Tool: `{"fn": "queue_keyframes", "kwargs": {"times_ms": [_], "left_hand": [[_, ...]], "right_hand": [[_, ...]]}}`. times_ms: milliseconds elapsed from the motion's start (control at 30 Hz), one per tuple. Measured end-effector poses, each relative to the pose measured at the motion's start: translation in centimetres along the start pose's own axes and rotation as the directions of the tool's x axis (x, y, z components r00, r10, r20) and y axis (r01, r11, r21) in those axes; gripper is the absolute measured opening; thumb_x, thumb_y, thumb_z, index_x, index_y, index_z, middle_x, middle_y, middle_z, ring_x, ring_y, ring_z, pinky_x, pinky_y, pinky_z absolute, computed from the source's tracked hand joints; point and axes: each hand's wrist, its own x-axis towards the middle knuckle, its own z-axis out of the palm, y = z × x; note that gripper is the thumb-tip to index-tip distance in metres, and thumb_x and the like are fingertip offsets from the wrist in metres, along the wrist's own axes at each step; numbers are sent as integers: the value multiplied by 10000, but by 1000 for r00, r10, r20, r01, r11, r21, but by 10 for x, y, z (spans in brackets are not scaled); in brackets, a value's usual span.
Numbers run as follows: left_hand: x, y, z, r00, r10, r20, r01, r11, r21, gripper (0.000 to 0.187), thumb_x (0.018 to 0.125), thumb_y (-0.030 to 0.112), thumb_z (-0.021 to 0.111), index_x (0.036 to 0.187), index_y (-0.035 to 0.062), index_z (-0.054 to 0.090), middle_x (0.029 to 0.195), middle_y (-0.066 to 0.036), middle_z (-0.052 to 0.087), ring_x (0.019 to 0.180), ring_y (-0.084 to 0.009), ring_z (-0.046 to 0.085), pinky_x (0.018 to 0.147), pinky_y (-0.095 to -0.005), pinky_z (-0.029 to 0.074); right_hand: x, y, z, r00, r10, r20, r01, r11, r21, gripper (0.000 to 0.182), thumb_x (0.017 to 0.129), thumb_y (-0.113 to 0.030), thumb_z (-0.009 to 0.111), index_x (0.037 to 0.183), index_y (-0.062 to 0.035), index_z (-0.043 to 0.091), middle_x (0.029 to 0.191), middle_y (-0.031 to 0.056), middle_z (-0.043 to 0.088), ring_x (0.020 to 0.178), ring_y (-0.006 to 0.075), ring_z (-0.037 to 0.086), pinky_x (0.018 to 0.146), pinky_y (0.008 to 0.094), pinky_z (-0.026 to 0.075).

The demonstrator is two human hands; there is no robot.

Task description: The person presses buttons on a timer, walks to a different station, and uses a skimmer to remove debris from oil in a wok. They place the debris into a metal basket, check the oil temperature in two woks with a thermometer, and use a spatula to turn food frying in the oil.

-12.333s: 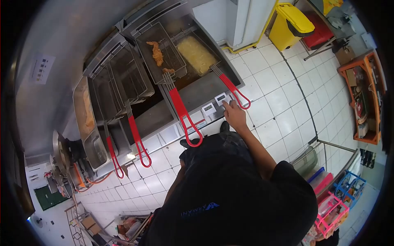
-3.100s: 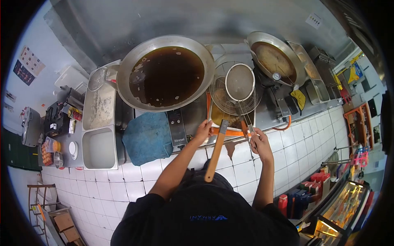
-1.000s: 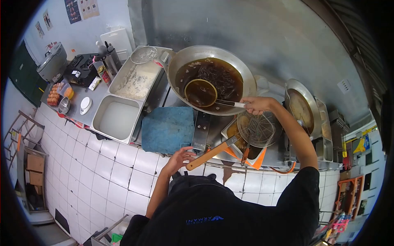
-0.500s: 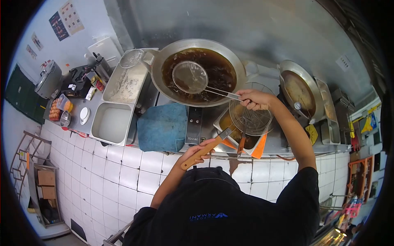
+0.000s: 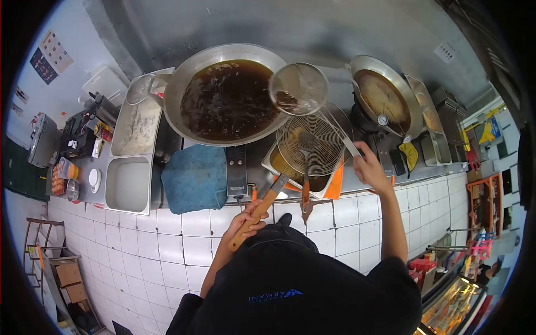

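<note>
My left hand (image 5: 245, 222) is wrapped round the wooden handle (image 5: 258, 213) of a large round wire skimmer (image 5: 324, 146), which lies over a metal tray. My right hand (image 5: 369, 170) grips the thin metal handle of a fine mesh strainer (image 5: 307, 89). The strainer hangs over the right rim of the big wok (image 5: 174, 106), which holds dark oil (image 5: 226, 97). Beneath the strainer lies part of the skimmer. A slotted spatula (image 5: 306, 146) rests across the skimmer, its brown handle pointing towards me.
A blue cloth (image 5: 194, 178) lies left of the burner control (image 5: 237, 172). Further left are a floury tray (image 5: 135, 128) and a pale rectangular pan (image 5: 128, 184). At right stand a second wok (image 5: 413, 100) with a thermometer, and a yellow cloth (image 5: 409, 156). An orange cloth (image 5: 335, 181) sits under the tray.
My right hand has moved the strainer rightward, from above the middle of the oil to the wok's right rim. The view has shifted, and my left hand still holds the wooden handle.
</note>
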Motion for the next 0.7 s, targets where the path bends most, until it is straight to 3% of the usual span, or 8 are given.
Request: {"fn": "queue_keyframes", "kwargs": {"times_ms": [33, 67, 100, 167, 200, 300, 567, 700], "left_hand": [[0, 0, 0, 1000, -3, 4, 3, 1000, -1, 629, 830, -10, 423, 1419, 213, 436, 1044, -139, 380, 642, -128, 417, 351, -162, 396], [0, -2, 0, 1000, -1, 5, 1, 1000, -4, 629, 830, -10, 423, 1419, 213, 436, 1044, -139, 380, 642, -128, 417, 351, -162, 396], [-1, -2, 1, 1000, -5, -19, 5, 1000, -3, 625, 828, -13, 425, 1411, 212, 435, 1046, -139, 382, 638, -130, 416, 349, -163, 395], [0, -1, 4, 999, -16, -43, 16, 1000, -1, 621, 826, -15, 427, 1404, 212, 434, 1047, -138, 383, 634, -131, 415, 347, -165, 393], [0, -1, 6, 999, -18, -43, 18, 1000, -2, 618, 825, -18, 427, 1398, 214, 433, 1049, -136, 385, 632, -132, 414, 345, -166, 392], [1, -5, 13, 999, -27, -44, 27, 1000, 3, 606, 824, -20, 428, 1382, 215, 430, 1052, -134, 388, 631, -134, 413, 342, -166, 393], [-7, -8, 27, 996, -48, -75, 50, 998, 29, 603, 784, -21, 427, 1332, 231, 427, 1034, -115, 399, 637, -113, 396, 350, -155, 349], [-8, -13, 26, 998, -29, -61, 29, 1000, -9, 574, 820, -25, 427, 1343, 209, 407, 1054, -144, 385, 646, -134, 420, 335, -167, 403]], "right_hand": [[-8, 18, -3, 1000, 0, 0, 0, 1000, -4, 323, 970, -58, 438, 1290, -102, 463, 685, 5, 414, 479, 65, 372, 405, 240, 275], [-12, 44, -4, 958, -240, -155, 183, 931, -316, 410, 954, -34, 446, 1357, -112, 436, 688, 54, 459, 500, 155, 444, 453, 295, 358], [-15, 68, -1, 840, -496, -220, 277, 740, -613, 501, 938, -10, 455, 1424, -122, 410, 691, 103, 504, 521, 244, 515, 501, 349, 440], [-23, 103, 8, 815, -502, -289, 125, 639, -759, 637, 902, 40, 478, 1499, -149, 362, 778, 199, 534, 657, 350, 590, 630, 426, 498], [-26, 119, 13, 871, -361, -334, -79, 567, -820, 713, 871, 62, 489, 1525, -182, 343, 841, 206, 558, 697, 334, 616, 647, 435, 514], [-25, 150, 14, 902, -245, -354, -187, 518, -835, 748, 861, 75, 489, 1534, -208, 326, 840, 183, 561, 675, 315, 613, 636, 433, 520], [-39, 164, 38, 888, -280, -364, -172, 531, -829, 808, 835, 84, 510, 1545, -239, 302, 828, 146, 520, 619, 291, 587, 595, 415, 522], [-42, 165, 41, 878, -268, -396, -204, 539, -817, 804, 830, 75, 526, 1543, -227, 310, 826, 140, 512, 613, 283, 580, 587, 411, 518]]}}
